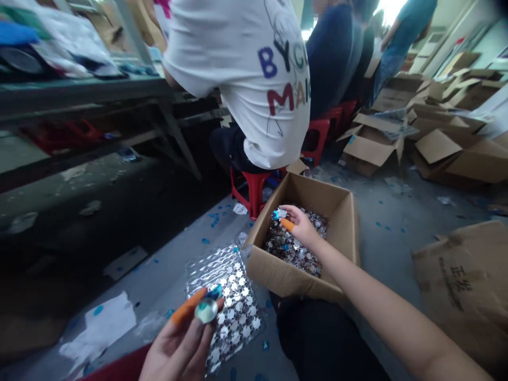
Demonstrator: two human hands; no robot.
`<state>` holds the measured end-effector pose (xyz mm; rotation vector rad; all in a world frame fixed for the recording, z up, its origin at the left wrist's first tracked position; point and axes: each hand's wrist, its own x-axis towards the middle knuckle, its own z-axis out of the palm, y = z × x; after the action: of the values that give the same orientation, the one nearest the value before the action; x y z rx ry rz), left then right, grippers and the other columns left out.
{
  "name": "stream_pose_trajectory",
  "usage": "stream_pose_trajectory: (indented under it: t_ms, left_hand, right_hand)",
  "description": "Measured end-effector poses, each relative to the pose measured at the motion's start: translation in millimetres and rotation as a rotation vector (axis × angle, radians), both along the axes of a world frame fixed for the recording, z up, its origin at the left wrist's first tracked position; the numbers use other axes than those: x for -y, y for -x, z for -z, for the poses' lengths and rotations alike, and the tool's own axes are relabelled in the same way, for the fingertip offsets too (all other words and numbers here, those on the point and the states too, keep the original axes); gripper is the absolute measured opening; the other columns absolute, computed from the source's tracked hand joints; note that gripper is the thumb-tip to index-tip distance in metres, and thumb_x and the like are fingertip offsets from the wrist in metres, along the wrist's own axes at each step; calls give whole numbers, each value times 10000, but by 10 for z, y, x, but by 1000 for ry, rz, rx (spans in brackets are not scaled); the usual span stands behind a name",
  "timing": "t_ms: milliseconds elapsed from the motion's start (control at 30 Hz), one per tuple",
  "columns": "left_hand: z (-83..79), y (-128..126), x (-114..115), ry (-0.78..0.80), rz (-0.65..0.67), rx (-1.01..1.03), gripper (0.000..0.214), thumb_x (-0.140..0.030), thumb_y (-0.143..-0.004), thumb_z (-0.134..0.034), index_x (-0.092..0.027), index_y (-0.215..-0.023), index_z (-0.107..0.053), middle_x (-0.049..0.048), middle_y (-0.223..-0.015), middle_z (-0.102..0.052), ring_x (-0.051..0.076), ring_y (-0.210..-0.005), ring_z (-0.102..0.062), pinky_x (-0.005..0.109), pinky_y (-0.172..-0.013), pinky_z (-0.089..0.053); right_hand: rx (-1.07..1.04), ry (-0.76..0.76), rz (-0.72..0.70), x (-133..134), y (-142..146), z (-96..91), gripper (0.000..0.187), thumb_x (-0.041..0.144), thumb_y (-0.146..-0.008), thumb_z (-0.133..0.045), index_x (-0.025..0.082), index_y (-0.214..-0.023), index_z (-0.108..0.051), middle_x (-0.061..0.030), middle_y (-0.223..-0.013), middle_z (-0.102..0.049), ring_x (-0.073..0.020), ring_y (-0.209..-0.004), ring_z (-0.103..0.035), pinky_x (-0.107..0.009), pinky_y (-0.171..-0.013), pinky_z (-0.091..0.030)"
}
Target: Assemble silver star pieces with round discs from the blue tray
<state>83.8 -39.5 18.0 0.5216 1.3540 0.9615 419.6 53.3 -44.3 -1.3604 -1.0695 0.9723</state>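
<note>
My left hand (180,338), with an orange cover on a finger, pinches a small round shiny disc (206,311). A scrap of blue film (215,291) shows at its fingertips. Beneath it lies a clear moulded plastic tray (204,267), partly filled with rows of silvery star-edged pieces (243,308). Over the open cardboard box (291,272), my right hand (304,226) has its fingers closed on a small shiny piece with blue film (277,214). Loose metallic pieces (293,253) cover the box's bottom. An orange cover is also on a right-hand digit.
Ahead, a person in a white shirt (238,63) sits on a red stool (254,193). A workbench (79,92) runs along the left. Open cartons (371,145) stand at right, and a brown carton (464,286) is nearer. Blue scraps and white paper (105,328) litter the floor.
</note>
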Motion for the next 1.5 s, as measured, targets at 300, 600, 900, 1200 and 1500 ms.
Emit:
stream_pose_trajectory:
  t_ms: [300,600,900,1200,1500]
  left_hand:
    - [-328,252,-9,-382,44,-128,620,-432,-588,-930,-192,-1129,-746,126,-1200,-720,324,-1157,-659,379,-989,-564]
    - [-520,542,44,-549,26,-165,531,-402,-669,-884,-173,-1125,-736,123,-1148,-737,285,-1074,-696,342,-915,-594]
    - [-964,1038,625,-761,-50,-915,381,-366,-842,-764,-246,-1200,-710,68,-1139,-726,239,-1002,-696,378,-935,-572]
    - [-672,3160,1424,90,116,-1472,348,-398,-661,-704,-181,-932,-713,81,-851,-764,314,-857,-727,405,-818,-577]
    - [-1084,2271,1696,-267,-69,-1339,485,-557,-838,-644,-179,-1134,-713,114,-1179,-713,301,-1068,-677,411,-934,-544]
  right_hand:
    - [182,-238,-197,562,1082,-1162,421,277,-860,-678,236,-1259,-550,-89,-1162,-676,-209,-1038,-674,-329,-891,-549]
    - [21,-197,-290,868,1900,-1038,467,234,-810,-720,278,-1215,-490,-58,-1057,-677,-212,-920,-687,-338,-815,-571]
    - [-109,-13,-463,744,2264,-486,489,353,-767,-776,235,-1155,-503,-58,-940,-656,-207,-841,-653,-283,-651,-509]
    - [-281,17,-835,1270,2761,-798,371,226,-812,-709,230,-1132,-521,-14,-897,-595,-136,-720,-565,-257,-609,-446]
    - [-309,-57,-1012,1669,2645,-1052,335,216,-855,-692,240,-1146,-529,-23,-938,-589,-134,-734,-542,-274,-636,-468]
